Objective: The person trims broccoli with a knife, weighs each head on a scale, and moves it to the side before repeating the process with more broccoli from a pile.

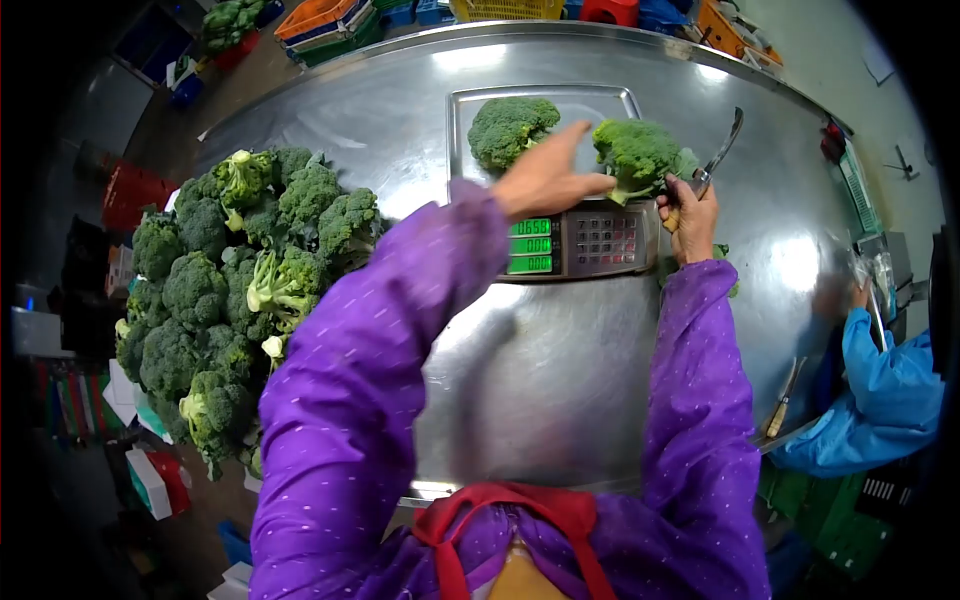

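Red apron straps [500,510] and purple sleeves [340,400], closest to view, lead out over a steel table [540,370]. Left hand [545,180]: spread nearly flat, fingers stretched, tips touching the stalk of a broccoli head [637,150]; nothing closed inside it. Right hand [690,215]: fist closed round the handle of a knife [722,150], just beside that head. Broccoli head: lies at the right edge of the tray [590,98] atop a scale [580,243], crown turned away from the person, cut stalk pointing back toward the hands, long axis running near to far; probably laid so the stalk is easy to reach. Knife: blade slanted up and to the right, tip away from both hands, seemingly to keep the edge clear of the fingers. Second broccoli head [512,128]: same tray, left side, apart from the first. Pile of broccoli [220,290]: heaped on the table's left side. Co-worker's blue sleeve [885,390]: at the right rim. Crates [320,20]: beyond the far edge.
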`<act>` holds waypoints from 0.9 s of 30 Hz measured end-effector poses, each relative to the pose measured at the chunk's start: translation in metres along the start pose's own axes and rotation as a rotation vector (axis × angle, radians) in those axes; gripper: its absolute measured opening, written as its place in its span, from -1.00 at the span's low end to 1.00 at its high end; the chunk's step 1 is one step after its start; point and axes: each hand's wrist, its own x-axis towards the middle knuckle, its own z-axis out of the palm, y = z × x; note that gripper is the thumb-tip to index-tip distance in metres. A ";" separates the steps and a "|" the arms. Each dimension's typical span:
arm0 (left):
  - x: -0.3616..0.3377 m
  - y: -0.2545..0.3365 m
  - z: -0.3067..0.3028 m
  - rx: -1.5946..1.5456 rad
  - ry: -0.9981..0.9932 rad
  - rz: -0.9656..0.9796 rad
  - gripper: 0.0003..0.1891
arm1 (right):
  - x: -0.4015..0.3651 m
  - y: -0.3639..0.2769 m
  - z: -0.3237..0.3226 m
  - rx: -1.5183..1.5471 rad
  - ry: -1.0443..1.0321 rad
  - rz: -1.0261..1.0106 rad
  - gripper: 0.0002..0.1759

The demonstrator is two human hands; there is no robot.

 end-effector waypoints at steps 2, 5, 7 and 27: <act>0.027 0.008 0.026 -0.655 -0.195 -0.126 -0.17 | -0.012 -0.014 0.004 -0.081 0.001 -0.051 -0.65; 0.021 0.045 0.060 -0.724 -0.032 0.017 -0.11 | -0.035 -0.033 -0.014 -0.194 0.087 -0.100 -0.60; 0.000 0.071 0.104 -0.661 0.086 0.098 -0.06 | -0.062 -0.040 -0.051 -0.139 0.186 -0.137 -0.56; -0.022 -0.038 -0.030 0.247 0.660 0.271 -0.26 | -0.221 -0.041 -0.236 -0.666 0.773 0.012 -0.54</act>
